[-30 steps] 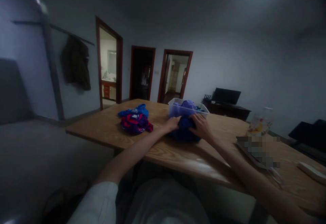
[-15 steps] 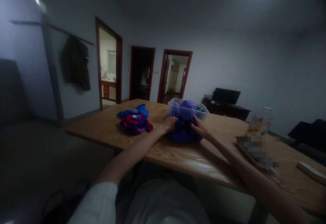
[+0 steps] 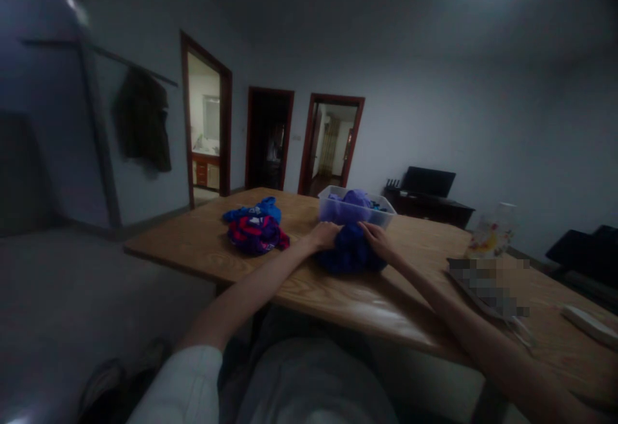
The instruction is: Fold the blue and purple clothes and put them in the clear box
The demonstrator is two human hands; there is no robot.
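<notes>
Grip: left hand (image 3: 326,235) and right hand (image 3: 377,239) both on the dark-blue cloth (image 3: 351,253), fingers bent; cannot tell if closed on fabric or only pressing. Cloth lies between them, neither hand clearly nearer; soft rounded mound, no definite long axis. Just beyond: rectangular translucent plastic bin (image 3: 381,219) holding purple cloth (image 3: 357,197). Leftward, apart: crumpled red-and-purple garment (image 3: 255,234), on wood-grained desk (image 3: 299,215).

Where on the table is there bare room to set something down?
Bare tabletop shows between the plastic box and floral container, and left of the red-purple garment. Crowded: the box's near side, where the left hand and right hand touch dark blue cloth.
</notes>
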